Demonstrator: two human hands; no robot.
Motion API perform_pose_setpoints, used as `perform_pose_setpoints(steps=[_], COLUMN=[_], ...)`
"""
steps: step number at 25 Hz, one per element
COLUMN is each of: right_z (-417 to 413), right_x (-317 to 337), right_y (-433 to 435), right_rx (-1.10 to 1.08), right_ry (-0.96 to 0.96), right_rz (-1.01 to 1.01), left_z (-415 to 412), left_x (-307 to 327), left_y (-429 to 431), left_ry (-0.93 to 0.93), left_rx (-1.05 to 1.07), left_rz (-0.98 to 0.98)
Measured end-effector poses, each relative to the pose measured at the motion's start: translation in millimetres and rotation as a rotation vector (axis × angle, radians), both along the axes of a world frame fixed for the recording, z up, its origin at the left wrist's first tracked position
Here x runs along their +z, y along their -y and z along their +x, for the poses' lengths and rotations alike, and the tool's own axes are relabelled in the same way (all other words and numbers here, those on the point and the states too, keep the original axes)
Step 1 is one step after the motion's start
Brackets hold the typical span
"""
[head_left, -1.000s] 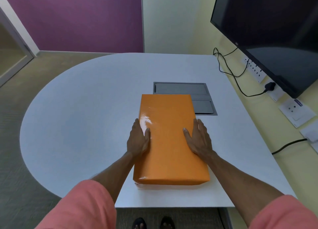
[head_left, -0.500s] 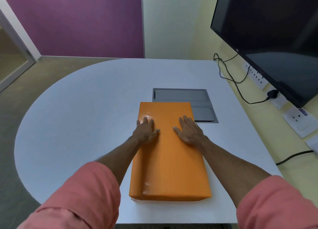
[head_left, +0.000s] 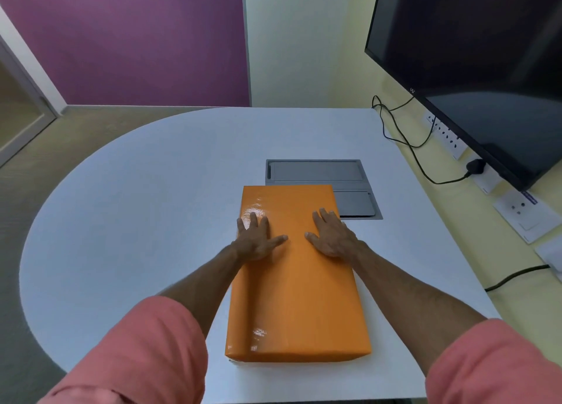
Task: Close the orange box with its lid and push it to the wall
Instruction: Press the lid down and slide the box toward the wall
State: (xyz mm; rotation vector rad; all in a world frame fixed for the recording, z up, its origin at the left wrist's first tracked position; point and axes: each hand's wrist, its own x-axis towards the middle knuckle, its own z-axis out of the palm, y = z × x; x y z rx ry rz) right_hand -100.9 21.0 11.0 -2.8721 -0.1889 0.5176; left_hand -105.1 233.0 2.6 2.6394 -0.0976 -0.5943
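The orange box (head_left: 296, 294) lies closed on the white table (head_left: 137, 221), its glossy orange lid covering it fully. A thin white strip of the base shows under the near left corner. My left hand (head_left: 258, 236) rests flat on the lid near the box's left edge, fingers spread. My right hand (head_left: 333, 236) lies flat on the lid near the right edge, fingers apart. Neither hand grips anything. The box's far end overlaps the grey panel set in the table.
A grey cable hatch (head_left: 319, 178) sits flush in the table beyond the box. A black screen (head_left: 474, 69) hangs on the yellow wall (head_left: 456, 221) to the right, with sockets (head_left: 444, 136), a plug (head_left: 476, 166) and black cables (head_left: 407, 142) below it.
Both hands moved from the box's side edges onto the top of the lid and further forward. The view shifted closer over the box.
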Motion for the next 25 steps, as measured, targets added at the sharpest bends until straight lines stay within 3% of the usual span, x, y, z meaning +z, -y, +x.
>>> perform_pose_setpoints(steps=[3,5,7,9,11,16,22,25], right_z=[-8.8,-19.2,-30.2,-39.4,-45.1,-51.3,-58.5,-61.0], right_x=[8.6,10.6,13.1,18.0,20.2,17.3,19.3,22.8], right_y=[14.0,24.3,29.9,28.8,27.4,29.1,47.1,66.6], right_rx=[-0.114,-0.259,-0.39,-0.523,-0.654,-0.903,-0.975,-0.927], right_ry=[-0.011,-0.09,-0.237,-0.327,-0.35,-0.46,-0.465,-0.441], right_rz=[0.164,0.289,0.445,0.618,0.719,0.823,0.926,0.865], left_z=[-5.6,-14.7,-24.5,-32.4,-35.0,-36.0,-36.8,-31.5], left_x=[6.6,2.3,-5.6,-8.2,-8.4,-10.6,-4.1,5.2], left_y=[-27.0,-44.9,-57.0,-63.1,-64.4,-60.3,-52.7,-32.0], left_ry=[0.033,0.005,-0.216,-0.447,-0.541,-0.477,-0.428,-0.418], left_rx=[0.326,0.583,0.71,0.692,0.651,0.634,0.577,0.546], left_rz=[-0.52,-0.677,-0.747,-0.827,-0.866,-0.794,-0.744,-0.741])
